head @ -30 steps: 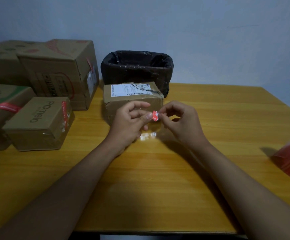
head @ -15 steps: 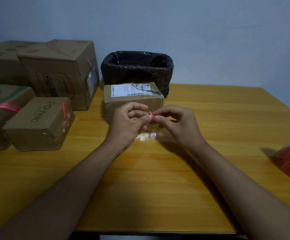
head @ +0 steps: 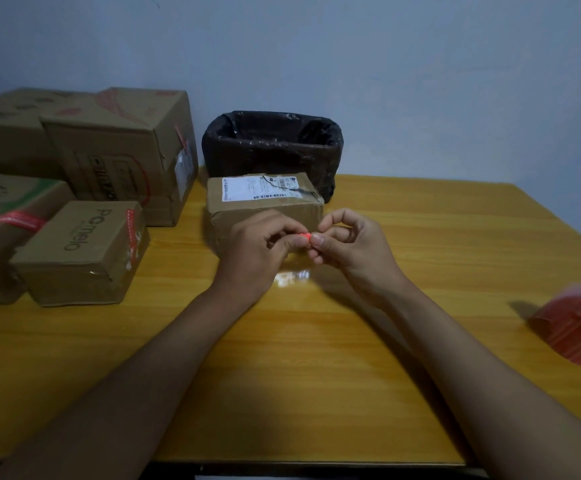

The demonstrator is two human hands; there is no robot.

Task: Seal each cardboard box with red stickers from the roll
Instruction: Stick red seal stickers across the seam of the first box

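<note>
While a small red sticker [head: 305, 236] is being pinched between the fingertips of the left hand [head: 261, 247] and the right hand [head: 348, 244], it is being held just above the table [head: 317, 358], in front of the labelled cardboard box [head: 265, 199] that is sitting near the middle of the far edge. Both hands are being kept closed on the sticker, thumb against forefinger; whether its backing is already off cannot be told, since the piece is mostly being hidden by the fingers.

The sticker roll [head: 575, 327] is lying at the right edge of the table, well apart from the hands. Other boxes are being kept at the far left corner: the Pomelo box [head: 81, 251] and the box at the left edge [head: 1, 230] are already carrying red strips, so the labelled box is judged to be the one being worked on.

For the step to be done well, the sticker is best being gripped only at its very ends, so that the adhesive is being touched as little as possible. It should be stretched flat before being lowered, centred across the flap seam on top, with one end being pressed down first and the rest being smoothed outward, so that no crease or bubble is being trapped. A black-lined bin [head: 271, 150] is standing behind the box for any peeled backing.
</note>
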